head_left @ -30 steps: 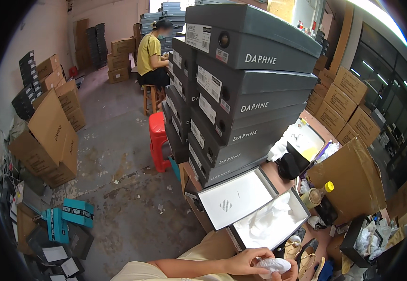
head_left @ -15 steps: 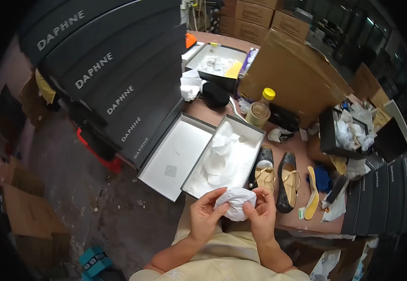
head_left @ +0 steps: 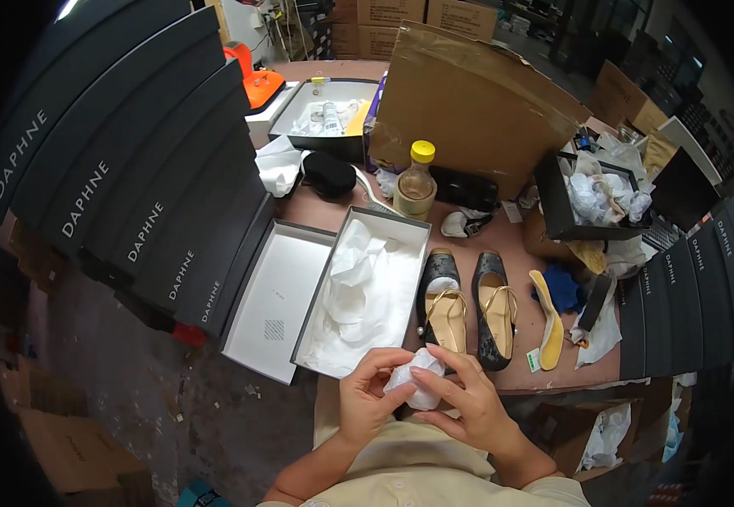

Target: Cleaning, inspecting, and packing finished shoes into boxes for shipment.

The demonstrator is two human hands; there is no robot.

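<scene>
Between my two hands is a crumpled wad of white tissue paper (head_left: pixel 416 382). My left hand (head_left: pixel 369 395) grips it from the left, while my right hand (head_left: pixel 466 397) closes round its right side with the fingers over the top. Just beyond them lies an open shoebox (head_left: pixel 424 245) with loose white tissue paper (head_left: pixel 358 275) inside. Its pale-lined lid (head_left: pixel 253 338) rests to the left. Right of the box sit two dark patterned flat shoes with gold straps, the left shoe (head_left: pixel 444 317) and the right shoe (head_left: pixel 493 308). White stuffing shows inside the left shoe.
Stacked dark shoeboxes (head_left: pixel 130 186) rise at the left, and more boxes (head_left: pixel 688 296) stand at the right. A yellow-capped bottle (head_left: pixel 416 190), a yellow insole (head_left: pixel 548 325) and a box of crumpled paper (head_left: pixel 570 221) are on the table. A cardboard sheet (head_left: pixel 477 110) stands behind.
The tissue paper has gone from a flatter, rounded bundle to a tighter wad. My right hand has shifted its fingers over it. The view has turned toward the right.
</scene>
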